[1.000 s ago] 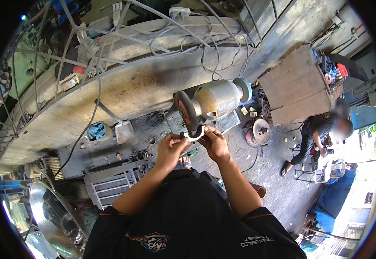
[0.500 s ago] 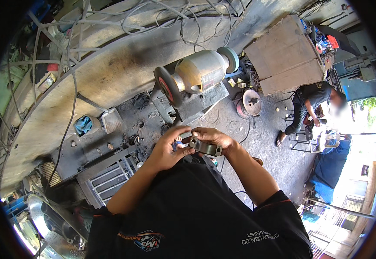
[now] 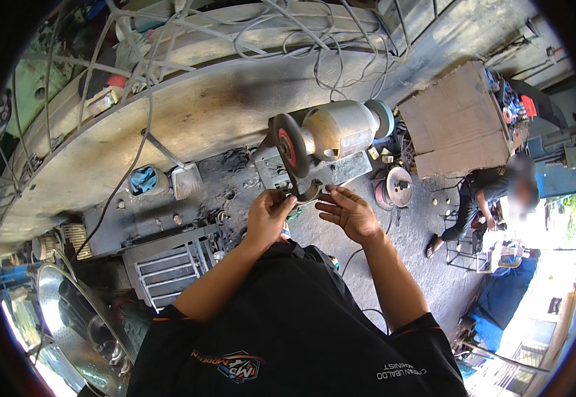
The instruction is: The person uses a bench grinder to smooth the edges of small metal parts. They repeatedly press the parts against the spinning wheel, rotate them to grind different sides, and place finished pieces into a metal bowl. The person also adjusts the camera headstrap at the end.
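Note:
A small half-ring metal cap (image 3: 310,194), like a connecting rod bearing cap, is pinched by its left end between the thumb and fingers of my left hand (image 3: 267,217). Its curved hollow faces away from me, toward the bench grinder (image 3: 339,130). Just right of the cap is my right hand (image 3: 351,213), fingers spread and apart; whether a fingertip touches the cap's right end I cannot tell. Directly beyond both hands stands the grinder, with a dark wheel (image 3: 290,145) on its left end and a grey-green wheel (image 3: 382,119) on its right.
A metal frame (image 3: 172,268) lies at the left, beyond it a dustpan (image 3: 187,181) and a bin with blue cloth (image 3: 144,180). A round reel (image 3: 399,186) stands right of the grinder. Another person (image 3: 483,202) sits at the right. Cables hang along the far wall.
My right hand has let go of the cap and opened. The left hand keeps the cap, now turned with its hollow toward the grinder. The surroundings shifted right and down in view.

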Motion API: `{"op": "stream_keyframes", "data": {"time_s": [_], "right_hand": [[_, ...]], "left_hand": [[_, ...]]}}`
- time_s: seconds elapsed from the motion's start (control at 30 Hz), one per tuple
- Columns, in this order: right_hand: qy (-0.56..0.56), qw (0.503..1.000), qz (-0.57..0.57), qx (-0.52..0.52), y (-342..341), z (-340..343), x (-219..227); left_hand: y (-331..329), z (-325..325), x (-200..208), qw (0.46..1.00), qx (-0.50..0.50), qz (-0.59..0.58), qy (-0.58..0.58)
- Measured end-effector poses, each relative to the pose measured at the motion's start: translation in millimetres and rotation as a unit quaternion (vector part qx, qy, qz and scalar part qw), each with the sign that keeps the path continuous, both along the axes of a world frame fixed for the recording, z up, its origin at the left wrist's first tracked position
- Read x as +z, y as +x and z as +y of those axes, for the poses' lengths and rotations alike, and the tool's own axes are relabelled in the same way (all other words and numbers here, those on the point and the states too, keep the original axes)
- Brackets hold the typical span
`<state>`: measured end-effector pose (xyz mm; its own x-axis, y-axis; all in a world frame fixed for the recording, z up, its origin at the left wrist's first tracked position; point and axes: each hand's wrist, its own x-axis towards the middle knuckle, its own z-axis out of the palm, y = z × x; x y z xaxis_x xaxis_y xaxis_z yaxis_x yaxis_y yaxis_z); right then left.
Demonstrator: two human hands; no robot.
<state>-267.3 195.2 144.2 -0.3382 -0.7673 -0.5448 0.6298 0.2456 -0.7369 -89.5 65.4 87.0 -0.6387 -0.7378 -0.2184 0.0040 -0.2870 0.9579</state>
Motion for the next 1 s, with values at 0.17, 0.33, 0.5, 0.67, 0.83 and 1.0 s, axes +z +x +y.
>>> {"op": "stream_keyframes", "data": {"time_s": [0.17,0.33,0.5,0.67,0.83,1.0], "right_hand": [[0.029,0.997,0.061,-0.030,3,-25,-21],[0.006,0.996,0.070,-0.054,1,-47,-35],[0.022,0.989,0.003,-0.147,5,-55,-44],[0.001,0.995,0.033,-0.094,5,-53,-39],[0.022,0.995,0.060,-0.077,4,-58,-32],[0.040,0.993,0.077,-0.074,13,-56,-34]], "left_hand": [[-15,-3,-2,0.996,0.030,0.019,0.086],[-24,-12,-2,0.992,0.027,0.008,0.124],[-30,-14,-8,0.991,0.040,0.054,0.118],[-28,-22,-14,0.990,0.014,0.063,0.124],[-26,-28,-14,0.988,0.001,0.048,0.146],[-15,-27,-3,0.977,-0.014,0.056,0.207]]}}
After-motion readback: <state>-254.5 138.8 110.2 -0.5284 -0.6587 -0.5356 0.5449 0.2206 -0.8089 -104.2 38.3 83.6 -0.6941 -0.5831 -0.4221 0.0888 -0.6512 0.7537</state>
